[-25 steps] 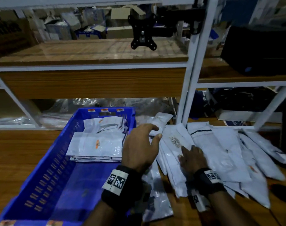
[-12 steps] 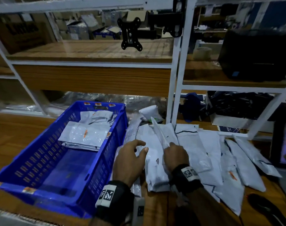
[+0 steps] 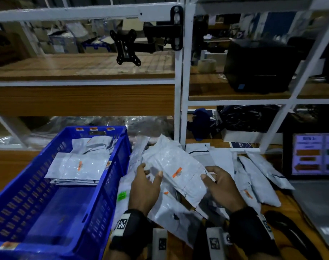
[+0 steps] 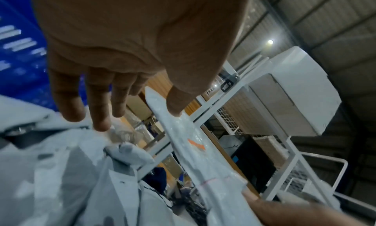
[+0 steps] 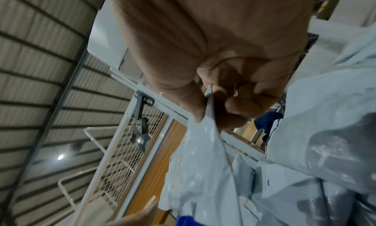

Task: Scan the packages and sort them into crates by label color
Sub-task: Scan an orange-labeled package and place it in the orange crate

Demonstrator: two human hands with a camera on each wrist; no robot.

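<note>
Your right hand [image 3: 222, 186] pinches one end of the package [image 3: 175, 170], your left hand's [image 3: 144, 186] thumb on the other; it's now lifted off the table's pile, orange label up, beside the blue crate [image 3: 111, 186], seemingly ready to scan.

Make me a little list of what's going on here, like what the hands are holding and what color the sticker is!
held thing: white package, lifted above the pile
sticker color: orange label
left hand: thumb on top of the package, fingers under it
right hand: pinching the package's edge
blue crate: to the left, holds white packages with orange labels
pile: more white packages on the wooden table
screen: at right, text too blurry
</note>
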